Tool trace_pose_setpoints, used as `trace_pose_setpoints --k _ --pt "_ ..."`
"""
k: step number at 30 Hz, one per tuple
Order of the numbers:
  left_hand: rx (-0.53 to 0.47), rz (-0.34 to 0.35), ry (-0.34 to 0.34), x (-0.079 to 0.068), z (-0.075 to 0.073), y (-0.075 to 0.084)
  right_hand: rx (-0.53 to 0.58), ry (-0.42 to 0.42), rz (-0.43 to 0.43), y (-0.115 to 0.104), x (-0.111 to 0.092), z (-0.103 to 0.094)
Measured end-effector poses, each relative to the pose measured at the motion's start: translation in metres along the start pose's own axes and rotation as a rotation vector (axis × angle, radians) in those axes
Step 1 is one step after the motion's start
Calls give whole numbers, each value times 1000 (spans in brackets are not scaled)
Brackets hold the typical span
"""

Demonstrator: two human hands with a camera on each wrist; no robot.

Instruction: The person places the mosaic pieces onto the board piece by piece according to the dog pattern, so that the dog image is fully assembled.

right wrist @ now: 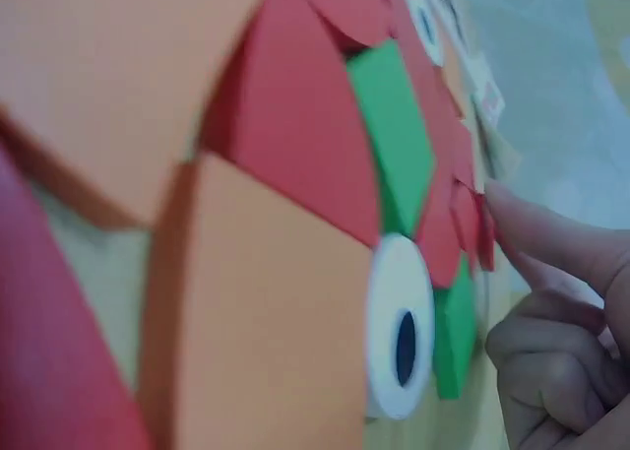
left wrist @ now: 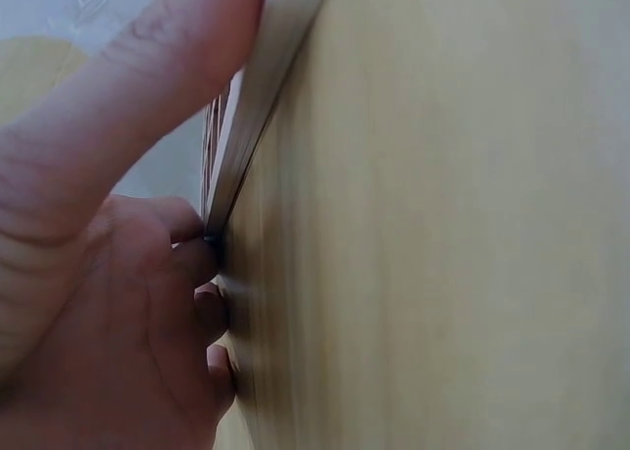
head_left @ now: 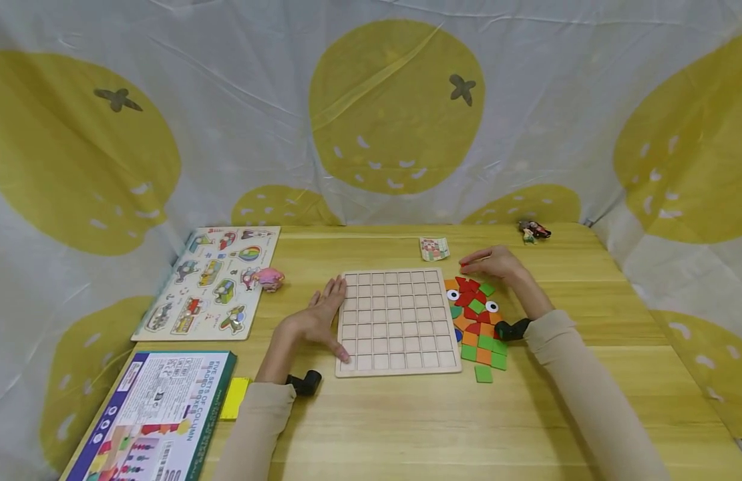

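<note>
A square wooden grid board (head_left: 398,323) with shallow cells lies flat on the table. My left hand (head_left: 315,322) rests along its left side, fingers spread, the thumb on the board's edge near the lower left corner. Beyond the board's right side lies a loose pile of flat coloured pieces: red, orange, green and a few round eye pieces (head_left: 491,306). At the far end of this pile, my right hand (head_left: 497,262) pinches a small red piece (head_left: 463,264) between thumb and fingertips. In the right wrist view a green piece (right wrist: 397,135) lies among red ones.
A small printed card (head_left: 434,249) lies behind the board. To the left are a picture puzzle board (head_left: 217,280), a pink toy (head_left: 269,278), a boxed set (head_left: 160,411) and a yellow item (head_left: 235,399). Small dark toys (head_left: 535,231) sit at the back right, before a curtain.
</note>
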State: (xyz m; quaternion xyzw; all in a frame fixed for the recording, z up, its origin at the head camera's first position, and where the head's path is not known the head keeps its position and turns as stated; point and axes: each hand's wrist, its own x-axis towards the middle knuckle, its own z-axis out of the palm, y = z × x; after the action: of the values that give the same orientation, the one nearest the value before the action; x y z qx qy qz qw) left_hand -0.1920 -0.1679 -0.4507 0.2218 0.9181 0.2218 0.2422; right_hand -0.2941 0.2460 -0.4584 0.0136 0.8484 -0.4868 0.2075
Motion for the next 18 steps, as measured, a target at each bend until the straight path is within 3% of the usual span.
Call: trace_pose_setpoints --k 5,9,13,18 --pt "-7 -4 -1 -1 2 0 -96 -25 -26 -2 -5 0" --pt "-13 2 9 -1 3 -2 -178 41 7 0 -13 -6" --pt "-11 8 3 -1 2 -2 -170 80 27 2 -17 -9" --pt "-19 15 -13 -1 -3 -4 -140 49 -14 3 -18 -7"
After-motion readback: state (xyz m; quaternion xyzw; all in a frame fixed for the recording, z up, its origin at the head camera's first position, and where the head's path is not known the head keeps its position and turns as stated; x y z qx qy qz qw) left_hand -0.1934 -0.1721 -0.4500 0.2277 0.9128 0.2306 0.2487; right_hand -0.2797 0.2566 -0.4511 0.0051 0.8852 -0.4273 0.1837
